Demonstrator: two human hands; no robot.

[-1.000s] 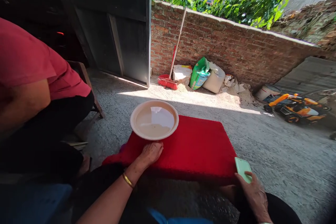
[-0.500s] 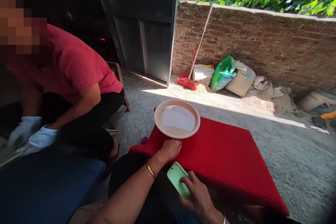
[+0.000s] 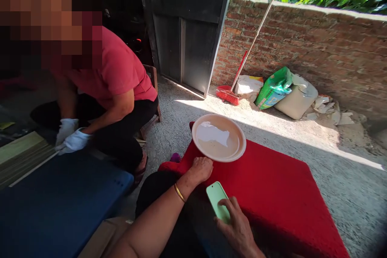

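Note:
My right hand point(image 3: 237, 227) grips a flat, pale green piece point(image 3: 217, 196) with rounded corners and a small hole near one end; its shape is like a phone or phone case, but its kind is not certain. Up and to the left, my left hand point(image 3: 202, 169) is closed at the near edge of a red-covered table point(image 3: 272, 181). Its fingers curl out of sight, so whatever they hold is hidden. Just beyond that hand a round beige basin point(image 3: 242, 147) of water stands on the red cover, with bright light reflecting off the surface.
At left a seated person in a red shirt point(image 3: 121, 64) works with white gloves point(image 3: 75, 140) beside thin stacked boards point(image 3: 24, 153). A blue surface point(image 3: 66, 197) lies before them. A dark door point(image 3: 196, 48), a broom point(image 3: 228, 96) and sacks point(image 3: 273, 88) stand near the brick wall point(image 3: 332, 48).
The whole view has shifted, so the scene sits further right and more of the boards shows. Both hands keep their holds near the table's edge. The co-worker's gloved hands have drawn closer together.

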